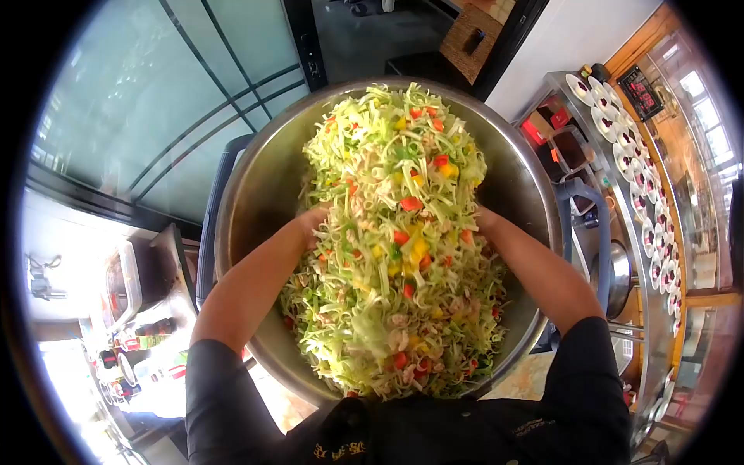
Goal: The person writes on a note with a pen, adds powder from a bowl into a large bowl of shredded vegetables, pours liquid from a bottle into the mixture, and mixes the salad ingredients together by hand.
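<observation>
A large round metal bowl fills the middle of the view. In it rises a tall heap of shredded salad, pale green strips mixed with red, orange and yellow pieces and small pale lumps. My left hand is pushed into the left side of the heap, its fingers buried. From the opposite side my right hand reaches in the same way, fingers also covered. Between them the two hands clasp a thick mass of the salad, which stands high toward the far rim.
Along the right, a steel counter carries rows of small white plates with dark food. Blue handles flank the bowl. A frosted glass panel stands at left, above a cluttered work surface. A digital display is at far right.
</observation>
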`<state>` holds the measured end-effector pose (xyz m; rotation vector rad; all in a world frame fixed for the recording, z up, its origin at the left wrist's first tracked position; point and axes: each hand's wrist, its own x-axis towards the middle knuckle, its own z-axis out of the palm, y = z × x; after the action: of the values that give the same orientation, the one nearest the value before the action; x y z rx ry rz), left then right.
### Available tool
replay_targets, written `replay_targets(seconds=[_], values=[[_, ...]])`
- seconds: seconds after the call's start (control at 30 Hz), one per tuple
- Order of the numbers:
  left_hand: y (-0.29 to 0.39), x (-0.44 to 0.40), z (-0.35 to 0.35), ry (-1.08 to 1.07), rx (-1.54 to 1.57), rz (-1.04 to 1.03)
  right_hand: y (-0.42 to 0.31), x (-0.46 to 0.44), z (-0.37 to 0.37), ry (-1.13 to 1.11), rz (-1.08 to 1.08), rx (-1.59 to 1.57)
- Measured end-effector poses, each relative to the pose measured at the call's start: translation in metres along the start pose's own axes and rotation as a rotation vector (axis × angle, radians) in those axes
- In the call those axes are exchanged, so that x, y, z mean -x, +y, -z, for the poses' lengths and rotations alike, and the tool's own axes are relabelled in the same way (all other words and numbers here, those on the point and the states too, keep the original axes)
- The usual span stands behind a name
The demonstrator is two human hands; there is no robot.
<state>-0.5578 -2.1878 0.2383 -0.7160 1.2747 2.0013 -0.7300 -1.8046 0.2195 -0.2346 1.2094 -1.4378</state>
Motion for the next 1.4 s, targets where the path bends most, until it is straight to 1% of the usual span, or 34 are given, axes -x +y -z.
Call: replay_targets(seconds=[0.03, 0.13, 0.23, 0.3, 0.33, 0.4, 0.47, 0.5, 0.57, 0.6, 0.63, 0.67, 0.7, 0.73, 0.77, 0.8, 0.83, 0.87, 0.9, 0.93, 0.97, 1.03, 1.1, 1.17, 1.2, 1.23, 1.3, 1.33, 1.37, 1.4], values=[[0.005, 0.010, -0.010, -0.064, -0.039, -0.020, -0.003, 0.001, -0.007, -0.042, 0.045, 0.017], [0.027, 0.046, -0.041, -0.216, -0.148, -0.091, -0.031, 0.027, -0.058, -0.151, 0.182, 0.071], [0.066, 0.081, -0.077, -0.267, -0.292, -0.203, -0.076, 0.063, -0.102, -0.060, 0.155, 0.119], [0.094, 0.111, -0.100, -0.235, -0.412, -0.303, -0.107, 0.086, -0.125, 0.018, 0.148, 0.191], [0.106, 0.127, -0.112, -0.179, -0.483, -0.354, -0.121, 0.095, -0.137, 0.056, 0.154, 0.229], [0.122, 0.153, -0.134, -0.050, -0.614, -0.443, -0.146, 0.108, -0.152, 0.125, 0.169, 0.331], [0.132, 0.165, -0.145, 0.138, -0.714, -0.455, -0.156, 0.112, -0.154, 0.212, 0.159, 0.492], [0.135, 0.168, -0.146, 0.228, -0.748, -0.441, -0.159, 0.115, -0.151, 0.271, 0.134, 0.611], [0.141, 0.173, -0.134, 0.343, -0.762, -0.345, -0.162, 0.127, -0.154, 0.414, -0.014, 0.873], [0.142, 0.172, -0.123, 0.384, -0.754, -0.271, -0.177, 0.136, -0.186, 0.515, -0.137, 0.949], [0.144, 0.178, -0.106, 0.318, -0.786, -0.201, -0.192, 0.145, -0.217, 0.605, -0.272, 1.014], [0.147, 0.186, -0.093, 0.250, -0.819, -0.129, -0.201, 0.147, -0.234, 0.701, -0.401, 1.078], [0.150, 0.189, -0.081, 0.180, -0.854, -0.056, -0.190, 0.138, -0.198, 0.658, -0.310, 0.995], [0.144, 0.179, -0.065, 0.255, -0.848, -0.070, -0.164, 0.121, -0.132, 0.616, -0.220, 0.912], [0.127, 0.155, -0.045, 0.331, -0.840, -0.084, -0.141, 0.099, -0.083, 0.570, -0.130, 0.829], [0.106, 0.124, -0.019, 0.412, -0.833, -0.099, -0.121, 0.081, -0.063, 0.561, -0.137, 0.556], [0.067, 0.069, 0.020, 0.322, -0.571, -0.318, -0.104, 0.062, -0.051, 0.545, -0.153, 0.398], [0.055, 0.037, 0.028, 0.280, -0.390, -0.143, -0.093, 0.044, -0.049, 0.505, -0.162, 0.323], [0.049, 0.031, -0.001, 0.126, -0.114, -0.105, -0.084, 0.029, -0.047, 0.449, -0.161, 0.272], [0.020, -0.005, 0.024, 0.057, -0.182, -0.184, -0.076, 0.015, -0.045, 0.380, -0.156, 0.227], [0.016, -0.010, 0.012, 0.003, -0.184, -0.190, -0.073, 0.008, -0.051, 0.314, -0.143, 0.189], [0.022, -0.009, 0.002, -0.098, -0.217, -0.180, -0.073, 0.009, -0.062, 0.165, -0.065, 0.150], [0.037, 0.015, -0.008, -0.195, -0.287, -0.228, -0.085, 0.027, -0.088, 0.052, 0.016, 0.165], [0.054, 0.039, -0.019, -0.260, -0.378, -0.305, -0.101, 0.051, -0.114, 0.042, 0.053, 0.176], [0.064, 0.052, -0.025, -0.257, -0.417, -0.335, -0.111, 0.063, -0.127, 0.062, 0.062, 0.190], [0.074, 0.062, -0.032, -0.231, -0.469, -0.359, -0.118, 0.072, -0.131, 0.124, 0.037, 0.136], [0.097, 0.074, -0.059, 0.045, -0.450, -0.277, -0.134, 0.091, -0.141, 0.247, -0.011, 0.026], [0.112, 0.104, -0.077, -0.070, -0.446, -0.339, -0.153, 0.109, -0.161, 0.114, 0.142, 0.123], [0.127, 0.135, -0.095, -0.187, -0.433, -0.396, -0.162, 0.113, -0.162, 0.115, 0.181, 0.118], [0.135, 0.151, -0.109, -0.181, -0.470, -0.453, -0.171, 0.118, -0.163, 0.117, 0.219, 0.113]])
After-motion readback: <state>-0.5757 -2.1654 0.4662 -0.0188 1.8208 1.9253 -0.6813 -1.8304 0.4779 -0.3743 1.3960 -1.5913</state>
